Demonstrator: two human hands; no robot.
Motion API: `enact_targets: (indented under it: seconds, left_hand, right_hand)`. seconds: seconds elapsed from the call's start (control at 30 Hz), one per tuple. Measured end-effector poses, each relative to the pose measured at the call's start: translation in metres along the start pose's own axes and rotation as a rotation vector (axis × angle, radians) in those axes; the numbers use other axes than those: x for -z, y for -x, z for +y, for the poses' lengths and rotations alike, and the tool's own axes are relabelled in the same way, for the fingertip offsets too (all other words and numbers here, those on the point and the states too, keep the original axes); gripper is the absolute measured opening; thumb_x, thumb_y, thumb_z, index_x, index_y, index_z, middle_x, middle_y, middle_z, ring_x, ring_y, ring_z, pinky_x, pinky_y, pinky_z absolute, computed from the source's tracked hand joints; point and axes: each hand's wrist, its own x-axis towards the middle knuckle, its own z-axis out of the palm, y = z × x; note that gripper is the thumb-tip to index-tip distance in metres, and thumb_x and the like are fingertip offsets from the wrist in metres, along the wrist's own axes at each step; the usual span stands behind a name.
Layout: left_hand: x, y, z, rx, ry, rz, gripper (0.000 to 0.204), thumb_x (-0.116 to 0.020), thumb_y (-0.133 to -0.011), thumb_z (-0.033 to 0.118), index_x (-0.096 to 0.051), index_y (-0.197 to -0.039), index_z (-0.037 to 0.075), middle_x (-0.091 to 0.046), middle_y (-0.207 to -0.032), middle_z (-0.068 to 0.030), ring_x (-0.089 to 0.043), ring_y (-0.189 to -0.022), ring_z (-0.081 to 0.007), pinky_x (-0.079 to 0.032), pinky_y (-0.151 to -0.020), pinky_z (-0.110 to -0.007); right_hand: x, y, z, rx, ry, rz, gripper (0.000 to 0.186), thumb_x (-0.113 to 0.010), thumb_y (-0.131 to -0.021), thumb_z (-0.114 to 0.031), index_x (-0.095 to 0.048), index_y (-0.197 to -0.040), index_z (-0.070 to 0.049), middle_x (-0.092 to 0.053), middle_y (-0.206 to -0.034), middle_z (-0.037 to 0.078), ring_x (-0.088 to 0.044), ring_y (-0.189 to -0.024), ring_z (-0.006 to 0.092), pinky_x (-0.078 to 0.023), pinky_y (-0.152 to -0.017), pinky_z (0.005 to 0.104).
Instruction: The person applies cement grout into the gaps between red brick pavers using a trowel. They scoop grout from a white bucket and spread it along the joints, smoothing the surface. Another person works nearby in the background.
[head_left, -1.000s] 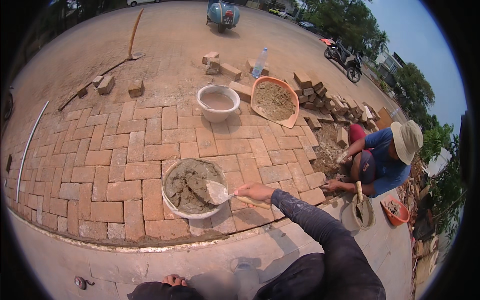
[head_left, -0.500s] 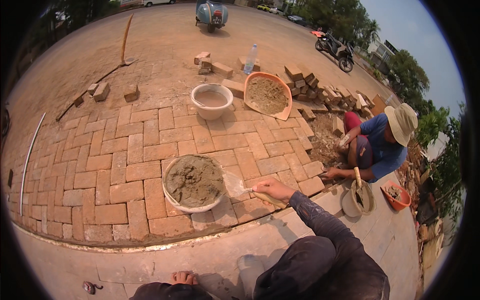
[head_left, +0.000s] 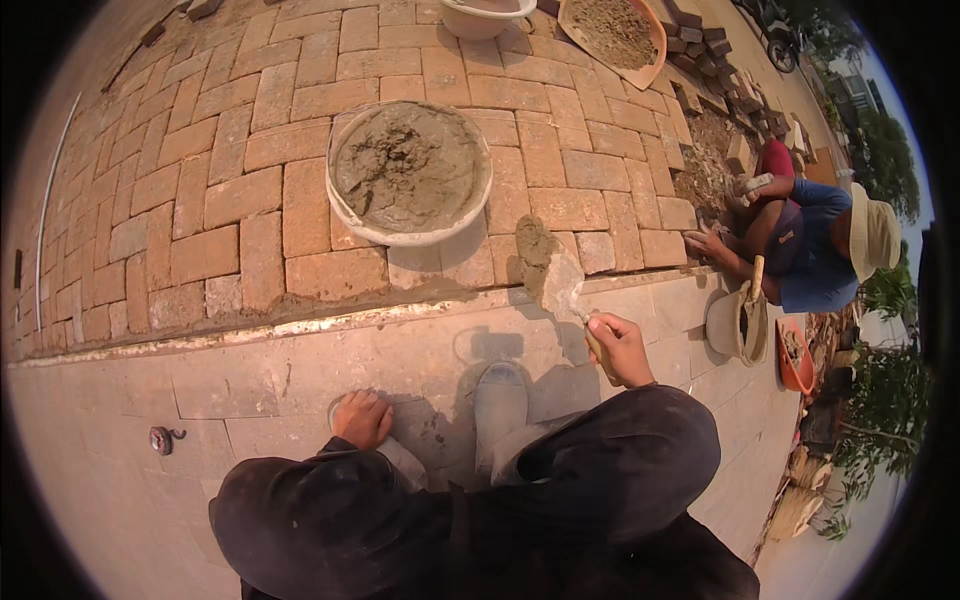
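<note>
In my right hand is the handle of a trowel, its blade reaching forward over the kerb line. Grey wet mortar lies on the blade's far part. Left of the trowel, and apart from it, a round pale bucket stands on the brick paving, filled nearly to the rim with the same mortar. My left hand rests low by my left boot, its fingers curled and together; what lies under them, if anything, is hidden.
A co-worker crouches at the right by the unpaved soil. Near them stand a bucket with a wooden-handled tool and an orange scoop. Beyond lie a pale basin, an orange tray of sand and stacked bricks.
My right hand has drawn the trowel back from the bucket toward me, and mortar now shows on its blade. The view has tipped downward. My left hand stays low by the boot.
</note>
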Motion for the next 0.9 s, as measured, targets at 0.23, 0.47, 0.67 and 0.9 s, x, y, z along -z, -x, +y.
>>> enact_targets:
  seconds: [0.23, 0.47, 0.67, 0.9]
  left_hand:
    - [0.013, 0.0, -0.005, 0.021, 0.002, 0.0, 0.011, -0.067, -0.085, 0.016, -0.063, -0.078, 0.008, -0.059, -0.08, -0.0081, -0.057, -0.08, -0.029, -0.046, -0.075, -0.041]
    - [0.007, -0.005, 0.001, 0.016, -0.003, 0.021, 0.011, -0.068, -0.085, 0.016, -0.063, -0.079, 0.009, -0.058, -0.078, -0.0079, -0.057, -0.079, -0.0283, -0.046, -0.074, -0.041]
    - [0.01, -0.005, 0.002, 0.017, -0.017, 0.02, 0.01, -0.068, -0.085, 0.015, -0.063, -0.08, 0.009, -0.057, -0.078, -0.0075, -0.057, -0.078, -0.0279, -0.045, -0.074, -0.041]
    - [0.012, -0.007, 0.003, 0.021, -0.008, 0.014, 0.01, -0.068, -0.085, 0.015, -0.063, -0.08, 0.008, -0.057, -0.079, -0.0075, -0.057, -0.079, -0.028, -0.045, -0.073, -0.041]
  right_hand:
    - [0.0, 0.001, 0.012, 0.469, 0.674, 0.219, 0.026, -0.073, -0.095, -0.021, -0.072, -0.112, 0.0, -0.067, -0.085, 0.005, -0.062, -0.07, 0.0155, -0.047, -0.062, 0.0259]
    - [-0.019, -0.037, 0.052, 0.833, 1.205, 0.219, 0.024, -0.078, -0.084, -0.025, -0.075, -0.104, -0.012, -0.066, -0.097, 0.008, -0.065, -0.087, 0.0281, -0.049, -0.074, 0.0387]
    - [-0.015, -0.033, 0.055, 0.817, 1.109, 0.258, 0.023, -0.078, -0.086, -0.026, -0.073, -0.103, -0.011, -0.067, -0.099, 0.01, -0.065, -0.082, 0.0296, -0.049, -0.073, 0.0381]
    - [0.016, -0.033, 0.053, 0.707, 1.263, 0.162, 0.024, -0.078, -0.084, -0.027, -0.075, -0.103, -0.014, -0.065, -0.093, 0.007, -0.063, -0.082, 0.0278, -0.047, -0.07, 0.0392]
